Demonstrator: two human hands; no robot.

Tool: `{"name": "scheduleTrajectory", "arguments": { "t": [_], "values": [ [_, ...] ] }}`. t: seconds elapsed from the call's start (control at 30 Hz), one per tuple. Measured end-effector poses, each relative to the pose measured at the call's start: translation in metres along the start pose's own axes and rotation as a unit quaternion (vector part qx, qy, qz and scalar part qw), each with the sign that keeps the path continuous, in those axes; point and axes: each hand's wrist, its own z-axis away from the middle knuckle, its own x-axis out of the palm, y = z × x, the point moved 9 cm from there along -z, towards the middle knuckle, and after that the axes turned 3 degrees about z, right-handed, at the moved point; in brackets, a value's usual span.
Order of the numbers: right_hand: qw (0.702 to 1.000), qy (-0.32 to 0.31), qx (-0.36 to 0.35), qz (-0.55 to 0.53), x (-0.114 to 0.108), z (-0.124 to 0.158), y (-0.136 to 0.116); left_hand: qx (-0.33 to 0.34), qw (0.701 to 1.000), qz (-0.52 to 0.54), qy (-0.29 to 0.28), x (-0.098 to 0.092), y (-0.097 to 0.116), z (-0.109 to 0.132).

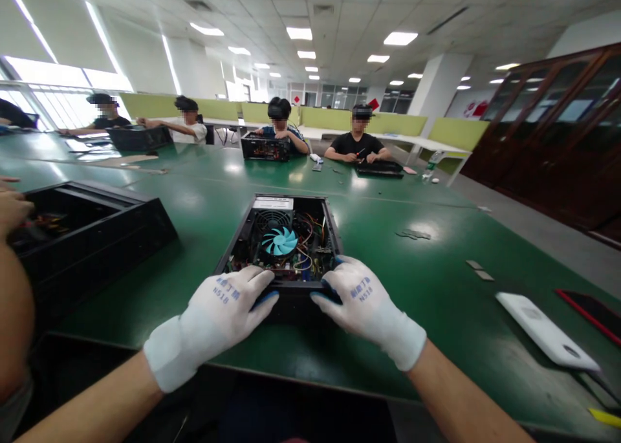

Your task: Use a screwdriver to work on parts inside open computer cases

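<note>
A black computer case [291, 301] lies on the green table in front of me with its top side uncovered. Inside it I see a light-blue fan [280, 241], a power supply [272, 218] with a white label, circuit boards and loose cables. My left hand [228, 297], in a white glove, grips the near left edge of the case, thumb on the front face and fingers over the rim. On the near right corner, my right hand [356, 301], gloved too, holds the rim the same way. Some fingertips are hidden behind the edge.
On the green table [422, 281] at right lie a white power bank [546, 330] with a cable, a red-edged black object [589, 313] and small metal plates [480, 270]. Another open case [97, 236] stands left, beside a co-worker's hand [13, 207]. Several people work across the table.
</note>
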Motion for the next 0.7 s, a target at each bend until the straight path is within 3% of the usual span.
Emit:
{"name": "scheduleTrajectory", "arguments": {
  "t": [0.17, 0.37, 0.57, 0.7],
  "values": [
    [1.000, 0.005, -0.024, 0.001, -0.013, 0.032, -0.021, 0.015, 1.000, 0.006, -0.020, -0.005, -0.005, 0.031],
    [0.998, 0.021, -0.051, -0.016, -0.030, 0.063, -0.043, 0.053, 0.998, 0.029, -0.006, -0.008, 0.014, 0.057],
    [0.997, 0.027, -0.065, -0.031, -0.049, 0.081, -0.057, 0.089, 0.993, 0.065, 0.033, -0.023, 0.039, 0.072],
    [0.996, 0.004, -0.077, -0.040, -0.053, 0.082, -0.058, 0.089, 0.992, 0.080, 0.034, -0.026, 0.043, 0.074]
  ]
}}
